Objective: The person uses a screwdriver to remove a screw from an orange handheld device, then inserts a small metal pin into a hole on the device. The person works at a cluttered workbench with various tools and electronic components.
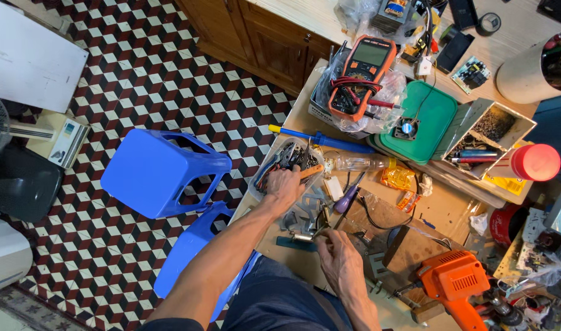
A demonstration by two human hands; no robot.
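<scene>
My left hand [284,184] reaches into a clear plastic tub [260,176] of tangled wires and small tools, and its fingers close around an orange-handled tool [311,171]. My right hand [340,260] rests lower on the wooden workbench [443,211] with its fingers curled on a small metal part [310,235] beside a dark teal strip [294,244]. Small metal pieces lie between the two hands. A purple-handled screwdriver [348,197] lies just right of my left hand.
An orange multimeter [361,73] sits in a bag at the back, by a green lid [436,122] with a small fan. A blue-and-yellow tool [317,140], an orange power tool [455,282], a red-capped can [534,162] and blue stools [161,171] surround me.
</scene>
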